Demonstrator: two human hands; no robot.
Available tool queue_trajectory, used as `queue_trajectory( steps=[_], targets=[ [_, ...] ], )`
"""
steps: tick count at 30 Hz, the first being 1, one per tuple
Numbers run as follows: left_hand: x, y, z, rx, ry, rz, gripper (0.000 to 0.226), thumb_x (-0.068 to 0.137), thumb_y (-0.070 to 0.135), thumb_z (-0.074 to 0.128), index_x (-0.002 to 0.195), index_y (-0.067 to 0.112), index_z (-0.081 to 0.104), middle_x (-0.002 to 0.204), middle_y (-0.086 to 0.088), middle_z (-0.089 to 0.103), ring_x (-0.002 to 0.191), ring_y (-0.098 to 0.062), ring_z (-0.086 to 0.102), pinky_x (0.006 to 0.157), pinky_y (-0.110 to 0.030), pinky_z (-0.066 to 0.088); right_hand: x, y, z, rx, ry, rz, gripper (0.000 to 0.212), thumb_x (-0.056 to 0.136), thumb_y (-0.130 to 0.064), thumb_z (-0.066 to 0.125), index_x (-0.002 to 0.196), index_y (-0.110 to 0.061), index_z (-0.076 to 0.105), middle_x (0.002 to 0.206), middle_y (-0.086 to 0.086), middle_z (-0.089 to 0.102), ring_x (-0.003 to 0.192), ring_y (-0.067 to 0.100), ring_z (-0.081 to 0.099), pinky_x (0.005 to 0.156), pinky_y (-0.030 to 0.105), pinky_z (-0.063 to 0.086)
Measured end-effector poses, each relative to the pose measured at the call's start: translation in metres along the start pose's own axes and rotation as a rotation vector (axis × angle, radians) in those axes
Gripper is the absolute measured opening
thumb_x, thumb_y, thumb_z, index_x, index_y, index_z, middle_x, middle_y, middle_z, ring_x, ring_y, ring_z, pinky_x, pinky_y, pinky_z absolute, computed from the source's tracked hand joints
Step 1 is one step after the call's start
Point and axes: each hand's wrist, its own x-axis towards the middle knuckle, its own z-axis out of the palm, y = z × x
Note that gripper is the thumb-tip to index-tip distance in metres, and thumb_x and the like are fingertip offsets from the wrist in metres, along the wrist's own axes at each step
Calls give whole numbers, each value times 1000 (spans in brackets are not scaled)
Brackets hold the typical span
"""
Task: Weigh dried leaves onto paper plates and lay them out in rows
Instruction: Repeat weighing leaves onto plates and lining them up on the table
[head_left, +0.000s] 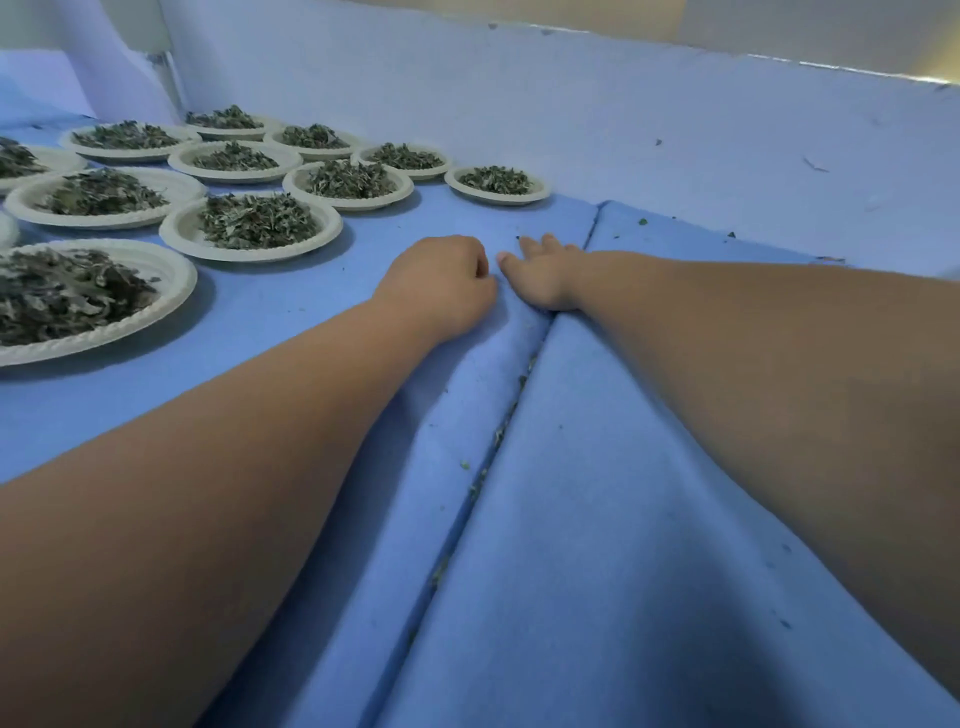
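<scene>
Forearms (218, 519) cross blue cloth (597, 545); left hand (441, 283) curls, whether its grip holds anything hidden; right hand (540, 275) rests, grip wide.

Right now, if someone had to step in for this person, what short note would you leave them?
Left hand: fingers curled on the blue cloth; whether it pinches it is unclear.
Right hand: fingers straight, resting on the cloth beside its fold.
Done: at least ten paper plates of dried leaves stand in rows, far left.
Left: more plates, presumably; no scale in view.
</scene>
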Motion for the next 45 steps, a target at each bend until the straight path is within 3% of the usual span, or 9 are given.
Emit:
queue_trajectory(
  steps=[12, 19, 23, 26, 29, 32, 38, 41, 45],
  targets=[
    [-91, 76, -11, -189, -57, -197, 35, 103, 16, 40, 121, -1, 65, 138, -21, 59, 129, -36, 52, 100, -37, 41, -182, 39, 0, 11, -28, -149, 75, 100, -67, 14, 162, -26, 4, 170, -1, -2, 156, 22, -1, 124, 51, 3],
    [-155, 159, -8, -182, 42, -90, 37, 100, 11, 43, 134, 0, 56, 136, -24, 60, 126, -40, 54, 99, -41, 42, -296, 78, -30, 102, -147, -228, 50, 107, -33, 30, 153, -14, 38, 160, 12, 35, 145, 28, 35, 116, 34, 25],
    [-180, 224, -10, -291, 78, 118, 44, 102, 11, 39, 143, 5, 53, 128, -17, 67, 122, -35, 58, 99, -41, 46, -367, 124, -40, 299, 120, -241, 33, 100, -15, 41, 132, -10, 50, 130, 14, 52, 122, 32, 51, 87, 30, 34],
    [-187, 274, -14, -305, 125, 317, 39, 101, 9, 39, 136, 6, 57, 110, -14, 69, 106, -35, 62, 88, -42, 49, -424, 174, -41, 386, 398, -227, 47, 98, -19, 51, 145, -17, 46, 136, 6, 57, 121, 25, 54, 81, 23, 32],
    [-186, 320, -17, -268, 117, 495, 48, 102, 7, 38, 149, 12, 50, 143, -9, 59, 132, -28, 53, 106, -36, 42, -473, 233, -39, 337, 644, -106, 46, 100, -29, 53, 146, -24, 49, 141, 0, 59, 110, 24, 62, 90, 29, 43],
    [-174, 360, -19, -114, 140, 632, 56, 101, 2, 37, 155, 13, 40, 164, -3, 36, 150, -20, 32, 119, -33, 29, -503, 291, -38, 290, 746, 106, 33, 101, -33, 48, 131, -23, 59, 100, 4, 70, 73, 22, 62, 66, 35, 49],
    [-145, 399, -15, 324, 65, 657, 48, 91, -1, 43, 136, 14, 54, 129, -9, 61, 114, -31, 57, 84, -42, 48, -518, 360, -20, -40, 372, 532, 65, 103, -61, 14, 96, -19, 63, 81, 7, 64, 70, 25, 57, 62, 34, 41],
    [-142, 400, -16, 434, 25, 680, 40, 89, -2, 45, 124, 13, 57, 112, -9, 60, 92, -27, 49, 72, -39, 37, -514, 360, -15, -76, 411, 486, 69, 102, -63, 11, 78, -22, 61, 67, 1, 59, 60, 19, 54, 54, 30, 28],
    [-138, 404, -19, 513, 45, 705, 34, 88, -2, 47, 117, 11, 60, 94, -6, 48, 89, -30, 52, 69, -39, 36, -513, 354, -12, -25, 556, 351, 43, 106, -54, 24, 92, -27, 54, 66, -5, 55, 57, 15, 49, 52, 29, 29]
  ],
)
